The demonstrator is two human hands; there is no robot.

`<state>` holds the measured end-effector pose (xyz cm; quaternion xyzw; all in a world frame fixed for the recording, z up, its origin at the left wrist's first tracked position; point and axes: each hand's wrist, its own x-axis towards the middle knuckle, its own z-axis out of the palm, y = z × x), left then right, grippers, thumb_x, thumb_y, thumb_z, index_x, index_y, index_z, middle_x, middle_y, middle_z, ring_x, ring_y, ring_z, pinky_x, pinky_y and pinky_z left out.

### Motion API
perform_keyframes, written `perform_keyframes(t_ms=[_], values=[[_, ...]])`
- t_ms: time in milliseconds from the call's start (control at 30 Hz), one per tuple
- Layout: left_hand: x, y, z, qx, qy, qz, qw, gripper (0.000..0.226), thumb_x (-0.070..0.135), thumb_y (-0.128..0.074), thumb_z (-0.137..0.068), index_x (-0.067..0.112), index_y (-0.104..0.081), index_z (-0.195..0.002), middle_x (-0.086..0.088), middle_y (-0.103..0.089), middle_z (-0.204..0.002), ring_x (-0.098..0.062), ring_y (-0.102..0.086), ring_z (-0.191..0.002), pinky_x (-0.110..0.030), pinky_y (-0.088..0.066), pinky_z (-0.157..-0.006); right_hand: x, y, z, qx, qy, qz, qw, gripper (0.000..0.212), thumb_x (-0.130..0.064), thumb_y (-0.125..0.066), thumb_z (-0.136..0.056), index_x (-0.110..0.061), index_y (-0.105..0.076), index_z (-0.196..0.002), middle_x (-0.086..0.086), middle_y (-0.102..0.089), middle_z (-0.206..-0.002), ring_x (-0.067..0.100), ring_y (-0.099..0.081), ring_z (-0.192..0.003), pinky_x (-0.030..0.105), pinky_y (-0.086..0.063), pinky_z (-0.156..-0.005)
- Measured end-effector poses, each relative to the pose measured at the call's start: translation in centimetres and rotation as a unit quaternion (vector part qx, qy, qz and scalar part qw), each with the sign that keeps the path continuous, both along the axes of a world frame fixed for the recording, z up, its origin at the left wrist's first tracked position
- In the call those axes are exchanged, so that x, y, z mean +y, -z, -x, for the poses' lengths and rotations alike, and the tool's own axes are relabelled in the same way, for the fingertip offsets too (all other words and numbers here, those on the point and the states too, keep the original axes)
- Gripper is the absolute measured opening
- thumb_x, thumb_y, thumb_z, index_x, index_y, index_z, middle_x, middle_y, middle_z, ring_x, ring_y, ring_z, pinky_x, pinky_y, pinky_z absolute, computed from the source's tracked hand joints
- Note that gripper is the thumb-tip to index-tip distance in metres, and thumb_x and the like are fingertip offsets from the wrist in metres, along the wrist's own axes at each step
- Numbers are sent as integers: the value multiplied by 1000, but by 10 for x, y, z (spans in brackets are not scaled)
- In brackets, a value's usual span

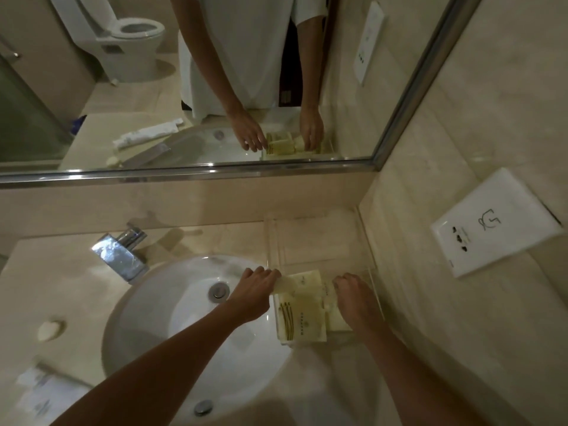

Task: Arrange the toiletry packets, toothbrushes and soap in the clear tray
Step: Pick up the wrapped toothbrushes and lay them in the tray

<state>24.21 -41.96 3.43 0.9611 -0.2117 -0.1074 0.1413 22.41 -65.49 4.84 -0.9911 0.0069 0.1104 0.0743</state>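
Note:
A clear tray [319, 238] stands on the counter to the right of the sink, against the side wall. Several cream toiletry packets [302, 321] lie in its near end. My left hand [253, 292] pinches a pale packet [285, 284] at the tray's left wall. Over the tray's right side, my right hand [353, 295] is closed on the packets there. A round cream soap [49, 329] lies on the counter left of the sink. Wrapped toothbrushes [43, 392] lie at the near left, blurred.
A white round sink [172, 315] with a chrome faucet [123, 253] fills the middle of the counter. A wide mirror [184, 87] covers the back wall. A white socket plate [495, 222] is on the right wall.

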Motion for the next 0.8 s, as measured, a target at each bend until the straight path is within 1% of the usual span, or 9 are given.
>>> perform_keyframes(t_ms=[100, 200, 267, 433, 567, 700, 800], values=[[-26, 4, 0, -3, 21, -36, 999, 40, 11, -55, -85, 13, -45, -123, -6, -59, -119, -24, -49, -105, -36, -36, -93, -17, -9, 1, -4, 62, 6, 998, 25, -7, -47, -92, -17, -62, -108, 1, -64, -113, 21, -62, -105, 31, -49, -81], [-52, 4, 1, -26, 31, -76, 996, 47, 2, -55, -79, 9, -45, -124, -9, -57, -119, -26, -48, -107, -37, -38, -96, -30, -12, 2, 2, 117, -11, 993, 22, -8, -47, -92, -17, -64, -105, 4, -66, -111, 23, -63, -102, 31, -49, -79], [-65, 6, 1, -36, 47, -94, 994, 48, -1, -55, -77, 6, -44, -124, -11, -55, -120, -27, -47, -108, -39, -38, -97, -36, -12, 5, -5, 137, -16, 990, 23, -9, -47, -92, -18, -66, -102, 5, -68, -108, 24, -64, -99, 31, -49, -78], [-82, 14, -1, -47, 74, -106, 990, 49, -3, -58, -77, 3, -43, -123, -14, -55, -118, -28, -47, -106, -38, -39, -94, -41, -10, 9, -18, 153, -18, 988, 21, -12, -49, -92, -18, -69, -97, 3, -71, -102, 24, -67, -93, 31, -51, -76], [-88, 20, -1, -29, 73, -98, 992, 52, -7, -61, -73, 3, -43, -121, -13, -56, -114, -26, -49, -100, -36, -41, -90, -44, -8, 9, -21, 152, -30, 988, 21, -15, -49, -92, -18, -69, -96, 3, -71, -99, 23, -68, -91, 31, -53, -75], [-89, 23, -1, -15, 71, -83, 994, 56, -10, -62, -74, 3, -41, -124, -13, -56, -114, -26, -51, -99, -36, -46, -86, -44, -6, 8, -17, 141, -27, 989, 18, -15, -51, -92, -19, -68, -94, 2, -71, -97, 22, -68, -89, 28, -51, -71], [-89, 27, 0, -7, 76, -68, 995, 61, -12, -61, -74, 4, -38, -128, -13, -56, -115, -26, -51, -99, -36, -48, -82, -44, -5, 6, -17, 134, -26, 990, 18, -16, -50, -92, -19, -68, -91, 2, -70, -95, 22, -68, -87, 29, -52, -71]])
